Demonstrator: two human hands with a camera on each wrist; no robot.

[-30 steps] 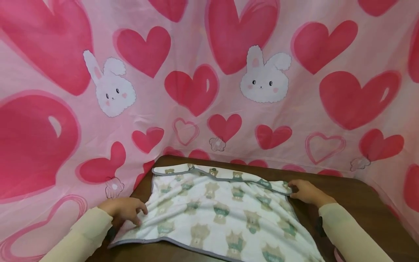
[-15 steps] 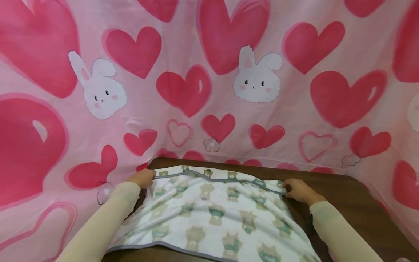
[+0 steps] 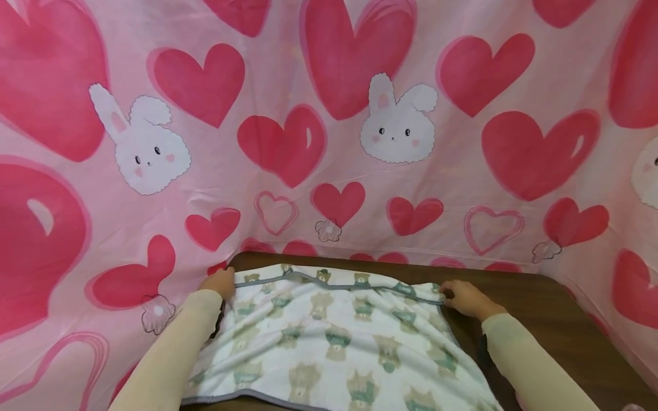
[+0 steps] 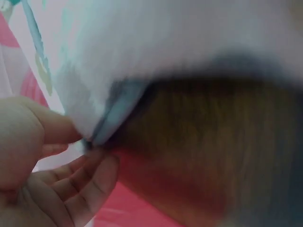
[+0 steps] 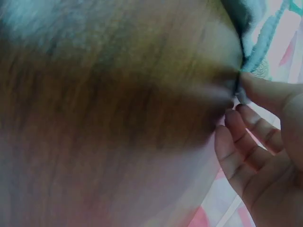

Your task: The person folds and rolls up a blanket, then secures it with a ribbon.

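A white blanket [image 3: 319, 337] printed with bears and edged in grey lies spread in soft folds over the brown table. Its far edge is turned back in a narrow flap [image 3: 349, 278]. At the far left corner my left hand [image 3: 220, 282] pinches the edge; the left wrist view shows the thumb and fingers meeting on the grey trim [image 4: 118, 111]. My right hand [image 3: 470, 299] holds the flap's right end. In the right wrist view, its thumb [image 5: 265, 91] and fingertips grip the blanket's corner.
The brown wooden table [image 3: 560, 331] shows bare wood to the right and along its back edge. Behind and to the left hangs a pink curtain [image 3: 442, 222] with red hearts and white rabbits, close to the table's edges.
My left hand has moved from the blanket's left side, where its fingers were loose, up to the far left corner and taken hold there. The right hand keeps its grip on the far right corner.
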